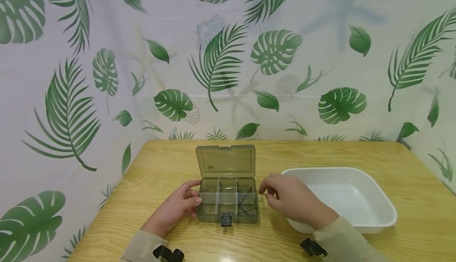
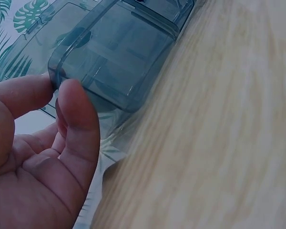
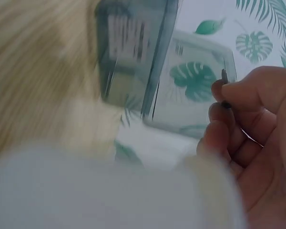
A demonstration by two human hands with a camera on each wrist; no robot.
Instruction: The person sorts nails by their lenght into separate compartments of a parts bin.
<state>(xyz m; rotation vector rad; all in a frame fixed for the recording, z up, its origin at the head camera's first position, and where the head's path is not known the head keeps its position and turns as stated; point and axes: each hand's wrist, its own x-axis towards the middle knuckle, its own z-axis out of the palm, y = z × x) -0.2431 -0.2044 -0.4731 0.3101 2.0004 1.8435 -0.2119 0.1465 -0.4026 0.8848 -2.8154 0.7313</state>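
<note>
A translucent grey compartment box (image 1: 210, 218) stands on the table with its lid (image 1: 226, 163) raised at the back. My left hand (image 1: 178, 202) holds the box's left side, thumb and index finger (image 2: 31, 93) at its corner. Several thin dark screw-like pieces (image 1: 245, 210) lie in the right-hand compartments. Just right of the box, my right hand (image 1: 290, 196) pinches a small screw (image 3: 224, 76) between thumb and fingertips. Its grey tip sticks out past the fingers in the right wrist view; most of its length is hidden.
A white plastic basin (image 1: 386, 214) stands to the right, partly behind my right hand and forearm. The wooden table (image 1: 171, 159) ends at a leaf-patterned cloth (image 1: 228, 123) at the back. A black latch (image 1: 226, 219) hangs on the box's front.
</note>
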